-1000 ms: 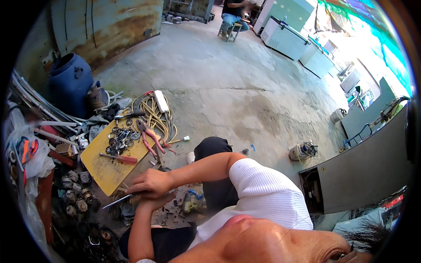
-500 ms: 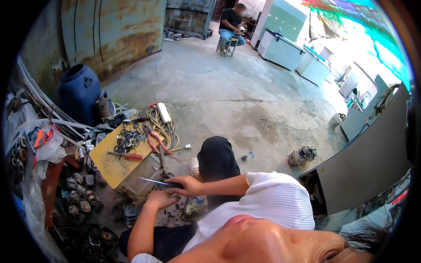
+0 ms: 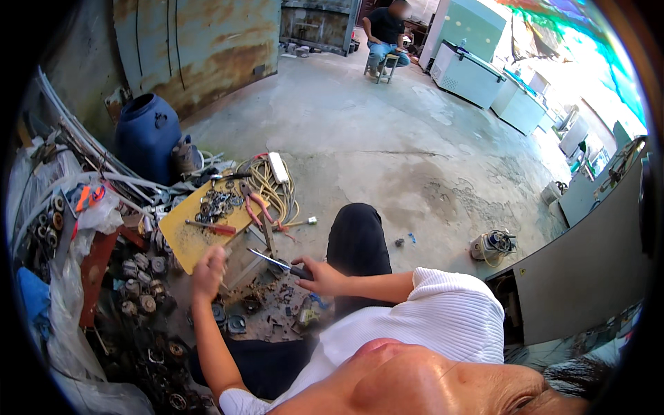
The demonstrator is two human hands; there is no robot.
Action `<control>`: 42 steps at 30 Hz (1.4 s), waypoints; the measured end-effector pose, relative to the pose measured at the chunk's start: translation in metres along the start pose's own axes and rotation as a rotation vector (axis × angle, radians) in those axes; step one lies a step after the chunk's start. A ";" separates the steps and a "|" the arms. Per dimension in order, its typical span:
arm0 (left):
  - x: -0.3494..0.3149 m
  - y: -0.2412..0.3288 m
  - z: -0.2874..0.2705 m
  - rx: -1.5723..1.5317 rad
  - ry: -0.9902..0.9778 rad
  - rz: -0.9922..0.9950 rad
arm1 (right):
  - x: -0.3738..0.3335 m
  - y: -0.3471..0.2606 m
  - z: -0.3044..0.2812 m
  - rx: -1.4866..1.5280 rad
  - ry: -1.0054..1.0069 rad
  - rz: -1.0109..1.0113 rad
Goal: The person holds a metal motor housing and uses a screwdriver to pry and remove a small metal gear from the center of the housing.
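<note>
My right hand (image 3: 324,277) grips a knife (image 3: 271,260) by its black handle, the thin blade pointing up and left over the littered floor. Beside the near edge of a small yellow table (image 3: 181,243) is my left hand (image 3: 207,271), its fingers curled and a little blurred. Whatever it may hold cannot be made out. On the table lie a red-handled screwdriver (image 3: 216,227), a pile of small metal parts (image 3: 220,203) and pliers with red handles (image 3: 254,202). An upright metal bar (image 3: 268,231) stands at the table's right side.
Motor parts (image 3: 144,294) are heaped to the left, near a blue barrel (image 3: 146,138). A coiled yellow cable (image 3: 282,197) with a white power strip (image 3: 278,168) lies behind the table. Farther off, a person (image 3: 385,34) sits on a stool near a white chest freezer (image 3: 467,75).
My left hand has moved away from the right one, up and left toward the table. The knife has shifted slightly right and its blade now tilts more upward. The whole view has shifted too.
</note>
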State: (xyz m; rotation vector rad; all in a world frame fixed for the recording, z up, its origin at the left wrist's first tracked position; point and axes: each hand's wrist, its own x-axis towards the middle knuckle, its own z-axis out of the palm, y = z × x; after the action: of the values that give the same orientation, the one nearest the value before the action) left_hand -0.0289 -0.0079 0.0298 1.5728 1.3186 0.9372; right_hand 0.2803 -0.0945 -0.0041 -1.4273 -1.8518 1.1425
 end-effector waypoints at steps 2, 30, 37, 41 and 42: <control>0.011 -0.002 -0.001 -0.198 0.140 0.187 | 0.003 0.007 0.001 0.008 0.020 -0.020; 0.031 -0.013 -0.023 -1.510 0.028 0.066 | 0.055 -0.100 0.034 0.552 -0.195 0.024; 0.029 -0.018 -0.024 -1.454 0.044 0.117 | 0.051 -0.110 0.024 0.744 -0.260 0.224; 0.034 -0.035 -0.020 -1.301 0.160 0.083 | 0.054 -0.115 0.010 0.780 -0.298 0.292; 0.032 -0.033 -0.020 -1.285 0.124 0.091 | 0.055 -0.116 0.006 0.807 -0.307 0.316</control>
State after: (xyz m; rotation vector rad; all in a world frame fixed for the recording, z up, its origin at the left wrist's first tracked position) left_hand -0.0531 0.0293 0.0065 0.5559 0.4377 1.5089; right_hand 0.2009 -0.0540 0.0880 -1.1053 -1.0973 2.0537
